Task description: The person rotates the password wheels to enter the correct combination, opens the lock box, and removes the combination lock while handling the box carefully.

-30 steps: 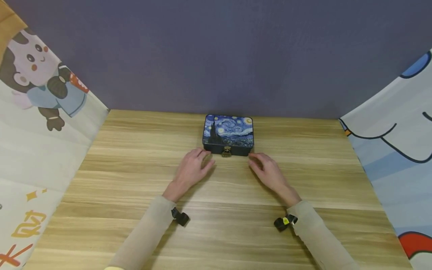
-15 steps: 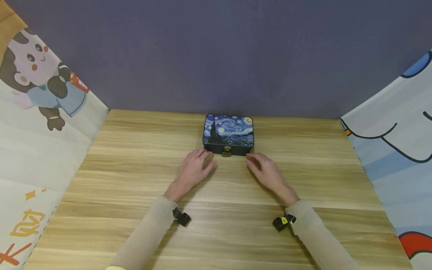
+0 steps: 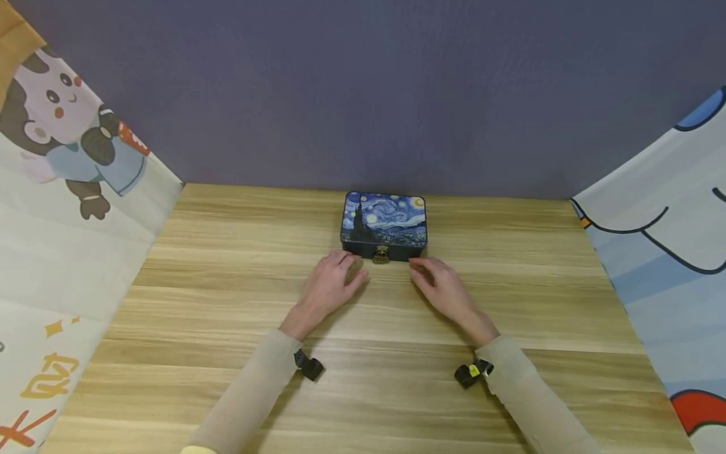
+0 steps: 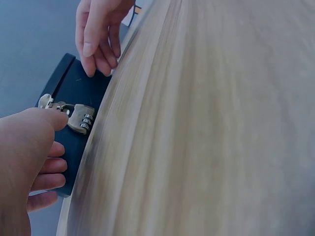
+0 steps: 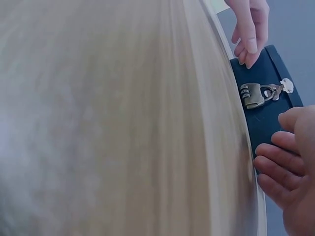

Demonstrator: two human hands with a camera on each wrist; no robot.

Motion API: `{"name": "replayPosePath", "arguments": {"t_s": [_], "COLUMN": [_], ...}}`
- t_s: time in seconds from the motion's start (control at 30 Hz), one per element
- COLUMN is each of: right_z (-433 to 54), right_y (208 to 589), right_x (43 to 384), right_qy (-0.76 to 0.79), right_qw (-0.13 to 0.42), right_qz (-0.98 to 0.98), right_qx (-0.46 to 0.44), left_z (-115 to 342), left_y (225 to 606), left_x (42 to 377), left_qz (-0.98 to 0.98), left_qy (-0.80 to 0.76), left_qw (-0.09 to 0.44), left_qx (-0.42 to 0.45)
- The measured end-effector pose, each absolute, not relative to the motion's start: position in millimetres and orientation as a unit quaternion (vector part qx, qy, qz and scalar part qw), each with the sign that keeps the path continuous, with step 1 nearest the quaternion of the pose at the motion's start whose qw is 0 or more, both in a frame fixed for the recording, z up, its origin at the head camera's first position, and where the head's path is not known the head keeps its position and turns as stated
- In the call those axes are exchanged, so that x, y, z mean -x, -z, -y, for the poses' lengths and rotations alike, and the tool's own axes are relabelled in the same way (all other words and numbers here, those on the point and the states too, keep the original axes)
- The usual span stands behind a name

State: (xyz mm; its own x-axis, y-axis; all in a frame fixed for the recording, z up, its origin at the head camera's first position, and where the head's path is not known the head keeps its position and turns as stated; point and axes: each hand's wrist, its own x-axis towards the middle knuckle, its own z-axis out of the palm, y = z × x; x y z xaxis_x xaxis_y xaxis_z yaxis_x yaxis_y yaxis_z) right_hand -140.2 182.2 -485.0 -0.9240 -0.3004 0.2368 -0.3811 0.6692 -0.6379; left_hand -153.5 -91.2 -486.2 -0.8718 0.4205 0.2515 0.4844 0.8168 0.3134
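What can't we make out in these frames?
Head view: inside of the box, hidden by its closed lid.
Wrist views: digits on the padlock, too small and blurred.
Left wrist view: part of the box front, behind the left grip.
Right wrist view: right grip, cut off by the right edge.

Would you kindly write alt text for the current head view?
A box printed with a starry sky sits on a wooden table, a padlock at its front. A person's left hand and right hand are near its front corners.
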Motion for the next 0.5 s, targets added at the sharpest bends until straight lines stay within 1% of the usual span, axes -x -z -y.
{"name": "replayPosePath", "arguments": {"t_s": [0.27,0.5], "right_z": [-176.7,-171.7], "right_y": [482.8,483.9], "right_x": [141.2,141.5], "right_qy": [-0.359,-0.357], "right_qw": [0.050,0.051], "right_qz": [0.913,0.912], "right_qx": [-0.190,-0.195], "left_z": [87.3,85.6], "left_y": [485.4,485.5], "left_x": [152.4,152.4], "left_qz": [0.949,0.947], "left_qy": [0.187,0.186], "left_qw": [0.082,0.088], "left_qx": [0.240,0.246]}}
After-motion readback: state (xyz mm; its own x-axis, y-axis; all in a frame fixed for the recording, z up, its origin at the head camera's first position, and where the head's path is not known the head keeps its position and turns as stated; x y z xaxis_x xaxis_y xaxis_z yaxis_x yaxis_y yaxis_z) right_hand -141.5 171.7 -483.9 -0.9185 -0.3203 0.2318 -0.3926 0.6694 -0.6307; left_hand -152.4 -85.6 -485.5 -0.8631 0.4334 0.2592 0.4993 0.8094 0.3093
